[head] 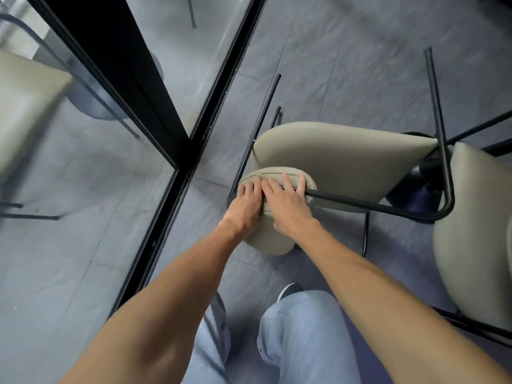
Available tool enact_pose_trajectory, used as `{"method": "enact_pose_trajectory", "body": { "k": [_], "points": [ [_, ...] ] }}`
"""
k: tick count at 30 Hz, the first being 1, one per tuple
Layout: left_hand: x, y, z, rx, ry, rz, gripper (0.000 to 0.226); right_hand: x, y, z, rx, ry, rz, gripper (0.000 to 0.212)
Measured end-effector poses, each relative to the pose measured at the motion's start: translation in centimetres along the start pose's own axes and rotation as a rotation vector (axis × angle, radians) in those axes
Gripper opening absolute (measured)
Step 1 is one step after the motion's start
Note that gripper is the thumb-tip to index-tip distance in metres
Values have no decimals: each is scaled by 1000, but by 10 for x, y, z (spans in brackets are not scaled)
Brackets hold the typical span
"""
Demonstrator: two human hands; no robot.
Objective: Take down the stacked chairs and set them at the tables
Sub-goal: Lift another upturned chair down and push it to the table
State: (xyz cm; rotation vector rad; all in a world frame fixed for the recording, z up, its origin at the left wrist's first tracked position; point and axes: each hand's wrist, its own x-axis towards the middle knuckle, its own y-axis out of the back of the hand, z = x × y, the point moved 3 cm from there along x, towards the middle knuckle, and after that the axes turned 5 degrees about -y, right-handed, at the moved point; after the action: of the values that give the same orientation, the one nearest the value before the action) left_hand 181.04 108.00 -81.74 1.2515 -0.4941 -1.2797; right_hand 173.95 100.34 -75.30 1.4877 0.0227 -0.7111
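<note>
A beige padded chair [340, 159] with thin black metal legs is in the middle of the view, tipped, with its legs pointing up and away. Both my hands rest side by side on its curved backrest [279, 236]. My left hand [246, 203] grips the backrest's left part, fingers over the top edge. My right hand [288, 206] grips next to it, fingers curled over the edge by the black frame tube [388, 207]. A second beige chair [476, 245] stands at the right edge, touching the first chair's frame.
A glass wall with a black frame [177, 151] runs diagonally on the left; beyond it are a beige table or seat [25, 106] and a round base. Grey tiled floor [346, 65] lies ahead. My legs in light jeans [302, 339] are below.
</note>
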Motion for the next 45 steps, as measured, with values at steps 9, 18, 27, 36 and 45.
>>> {"method": "enact_pose_trajectory", "body": {
  "k": [9, 18, 27, 36, 45],
  "points": [
    [8, 111, -2, -203, 95, 69, 90, 28, 108, 23, 57, 41, -48, 78],
    [89, 223, -6, -165, 191, 97, 74, 101, 202, 83, 95, 65, -40, 75],
    [201, 321, -36, -58, 218, 128, 44, 205, 286, 143, 124, 70, 1, 53],
    [280, 384, -63, 112, 164, 31, 39, 281, 335, 185, 257, 122, -90, 45],
    [399, 463, -36, 137, 42, 129, 31, 358, 404, 298, 317, 8, -69, 65]
  ]
}}
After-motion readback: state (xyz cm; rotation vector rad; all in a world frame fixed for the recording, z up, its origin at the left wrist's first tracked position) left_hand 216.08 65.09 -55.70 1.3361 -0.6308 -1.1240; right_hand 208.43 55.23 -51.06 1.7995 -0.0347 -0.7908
